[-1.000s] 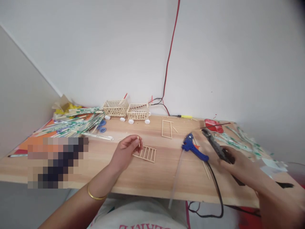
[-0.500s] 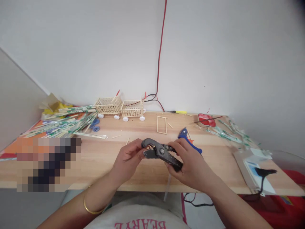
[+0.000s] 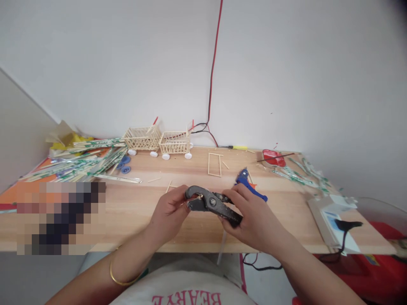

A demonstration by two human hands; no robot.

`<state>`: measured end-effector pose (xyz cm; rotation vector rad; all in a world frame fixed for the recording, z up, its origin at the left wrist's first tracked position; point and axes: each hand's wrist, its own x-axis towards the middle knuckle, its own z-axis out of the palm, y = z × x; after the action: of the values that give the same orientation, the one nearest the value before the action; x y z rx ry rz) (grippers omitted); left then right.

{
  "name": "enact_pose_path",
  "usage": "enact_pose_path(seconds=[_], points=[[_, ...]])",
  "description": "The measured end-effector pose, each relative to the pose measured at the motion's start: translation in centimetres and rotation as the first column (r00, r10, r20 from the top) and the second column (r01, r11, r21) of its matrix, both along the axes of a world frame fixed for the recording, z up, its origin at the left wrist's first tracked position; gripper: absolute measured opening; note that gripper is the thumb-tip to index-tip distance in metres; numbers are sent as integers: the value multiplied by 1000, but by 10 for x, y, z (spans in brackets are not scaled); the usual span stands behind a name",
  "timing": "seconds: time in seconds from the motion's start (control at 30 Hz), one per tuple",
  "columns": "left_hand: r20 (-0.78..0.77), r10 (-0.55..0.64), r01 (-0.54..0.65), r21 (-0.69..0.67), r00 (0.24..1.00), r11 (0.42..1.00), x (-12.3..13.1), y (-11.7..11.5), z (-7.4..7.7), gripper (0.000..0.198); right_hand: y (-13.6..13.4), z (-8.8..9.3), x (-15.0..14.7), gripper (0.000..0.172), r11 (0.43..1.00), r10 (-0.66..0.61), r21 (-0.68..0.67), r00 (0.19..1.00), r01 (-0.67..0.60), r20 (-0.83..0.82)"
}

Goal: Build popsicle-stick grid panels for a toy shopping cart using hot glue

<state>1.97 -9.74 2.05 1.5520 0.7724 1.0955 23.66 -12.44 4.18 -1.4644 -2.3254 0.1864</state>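
Above the front edge of the table (image 3: 127, 212), the right hand (image 3: 256, 218) grips the black cutter (image 3: 211, 203) by its handles while the left hand (image 3: 168, 212) pinches a short stick (image 3: 199, 196) in its jaws, best held square, fingertips clear.

A blue plastic glue gun (image 3: 244, 180) lies on the light wooden table (image 3: 133, 207). Two little stick carts with white wheels (image 3: 157, 142) stand by the white wall (image 3: 127, 63).

tabletop (image 3: 133, 209) bare left, glue gun (image 3: 250, 189) behind right hand (image 3: 254, 216)
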Motion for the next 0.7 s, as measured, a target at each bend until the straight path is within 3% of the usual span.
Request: enact_pose_path(seconds=[0.3,0.53,0.7], points=[[-102,30,-29,12,994,1000,-2,1,2,21,2,-3,-1,30,1000,16,4,1000,-16,16],[-201,74,-66,46,977,997,-5,2,-6,16,7,-9,-2,18,1000,16,1,997,-16,79],[-209,109,-94,78,972,992,-3,2,-9,13,12,-14,1,18,999,29,30,991,-34,134]])
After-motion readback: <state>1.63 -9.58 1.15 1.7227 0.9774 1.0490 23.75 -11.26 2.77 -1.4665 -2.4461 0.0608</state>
